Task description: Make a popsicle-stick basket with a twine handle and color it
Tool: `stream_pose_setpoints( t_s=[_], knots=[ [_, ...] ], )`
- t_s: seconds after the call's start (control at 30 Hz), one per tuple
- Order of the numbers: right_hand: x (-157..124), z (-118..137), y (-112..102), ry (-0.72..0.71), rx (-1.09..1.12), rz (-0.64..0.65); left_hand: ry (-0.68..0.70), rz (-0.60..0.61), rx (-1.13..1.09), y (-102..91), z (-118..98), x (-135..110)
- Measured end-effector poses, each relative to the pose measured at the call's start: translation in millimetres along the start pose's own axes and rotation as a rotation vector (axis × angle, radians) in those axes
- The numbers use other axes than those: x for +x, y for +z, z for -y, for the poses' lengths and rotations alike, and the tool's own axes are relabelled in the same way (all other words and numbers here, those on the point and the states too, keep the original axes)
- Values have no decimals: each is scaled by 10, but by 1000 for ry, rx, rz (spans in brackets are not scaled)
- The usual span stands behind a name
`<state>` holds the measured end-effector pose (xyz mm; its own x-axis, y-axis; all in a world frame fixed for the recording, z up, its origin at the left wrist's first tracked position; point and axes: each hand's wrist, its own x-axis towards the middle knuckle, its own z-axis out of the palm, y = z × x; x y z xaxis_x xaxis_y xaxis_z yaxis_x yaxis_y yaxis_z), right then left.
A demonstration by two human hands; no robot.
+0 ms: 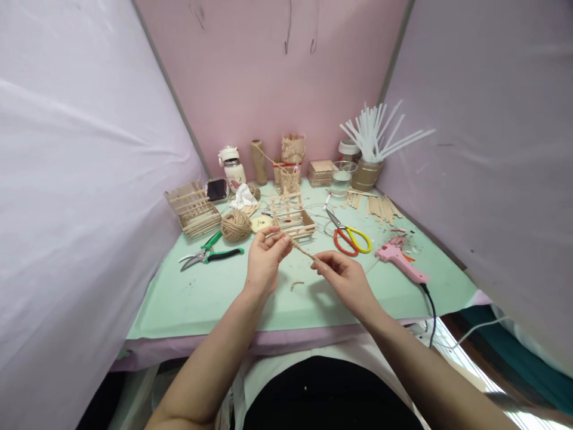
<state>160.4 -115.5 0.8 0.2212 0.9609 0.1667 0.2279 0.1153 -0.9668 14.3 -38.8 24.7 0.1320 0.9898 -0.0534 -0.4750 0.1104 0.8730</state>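
A length of tan twine (302, 250) runs slantwise between my two hands, above the front of the table. My left hand (267, 258) pinches its upper left end between thumb and fingers. Lower and to the right, my right hand (342, 276) pinches the other end. Just behind the hands stands a small wooden stick crate (308, 222) with a fence-like back, partly covered by my left fingers. A short scrap of twine (296, 285) lies on the table between my wrists. The ball of twine (236, 226) sits left of my left hand.
Green-handled pruning shears (210, 254) lie at the left, near a larger stick crate (194, 212). Scissors (351, 234) and a pink glue gun (400, 260) lie at the right. Behind are a cup of water (342, 182), white glue sticks (373, 134), wooden sticks (382, 209) and a bottle (234, 170).
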Motion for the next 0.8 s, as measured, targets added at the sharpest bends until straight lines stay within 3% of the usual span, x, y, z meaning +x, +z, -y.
stream_pose_setpoints(
  t_s=[0.17, 0.37, 0.43, 0.5, 0.63, 0.7, 0.8],
  knots=[
    [15, 5, -39, 86, 115, 17, 42, -14, 43, 34, -48, 59],
    [5, -2, 9, -108, -30, -124, 162, -5, 157, 21, 43, 64],
    [25, -7, 11, -109, -16, -153, 154, 12, 158, 25, 69, 50],
    [54, -12, 2, 3, 117, -109, 119, 14, 105, 29, 86, 41],
    [102, -1, -11, 325, 602, 80, 10, 10, -97, 23, 119, 30],
    [113, 9, -3, 363, 712, 62, -53, 26, -132, 23, 147, 6],
    [119, -6, 27, 309, 685, -58, -155, 64, -40, 37, 209, -70]
  ],
)
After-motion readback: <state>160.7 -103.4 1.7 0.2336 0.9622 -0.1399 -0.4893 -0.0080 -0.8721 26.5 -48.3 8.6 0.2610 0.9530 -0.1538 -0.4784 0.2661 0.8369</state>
